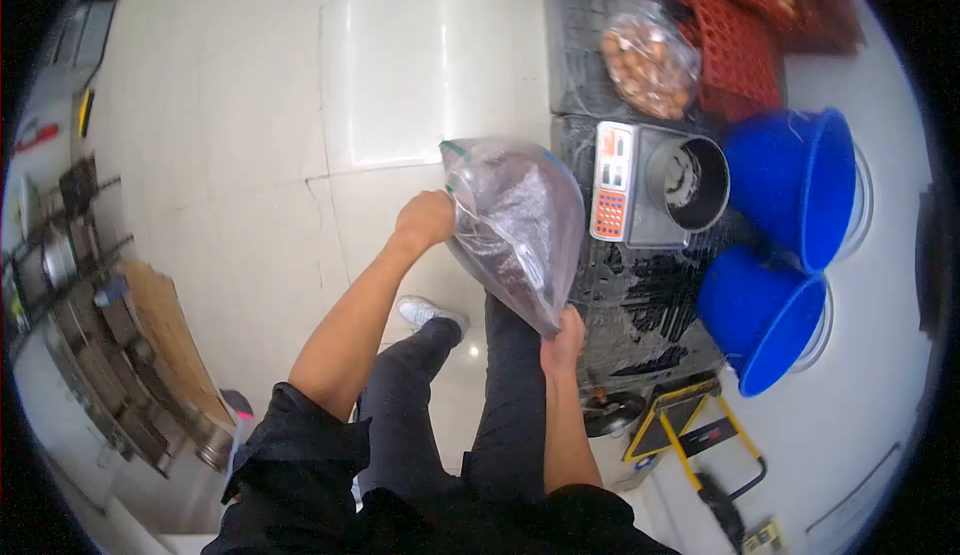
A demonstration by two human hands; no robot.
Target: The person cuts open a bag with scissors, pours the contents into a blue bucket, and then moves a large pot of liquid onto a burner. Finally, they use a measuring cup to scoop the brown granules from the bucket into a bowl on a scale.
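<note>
A large clear plastic bag [520, 225], bulging and holding dark brownish contents I cannot make out, hangs in front of my legs. My left hand [427, 217] is closed on its left edge, near a green strip at the upper corner. Lower down, my right hand [563, 343] grips the bag's narrow bottom-right corner. To the right of the bag stands a white digital scale [612, 183] with orange keys, and a metal pot [657, 180] sits on its platform.
Two blue buckets [785, 190] lean at the right by the wall. A bag of eggs [650, 63] and red crates [735, 45] are at upper right. A yellow-framed platform scale [690, 415] and a dark pan [612, 415] are lower right. Shelving [95, 355] lines the left.
</note>
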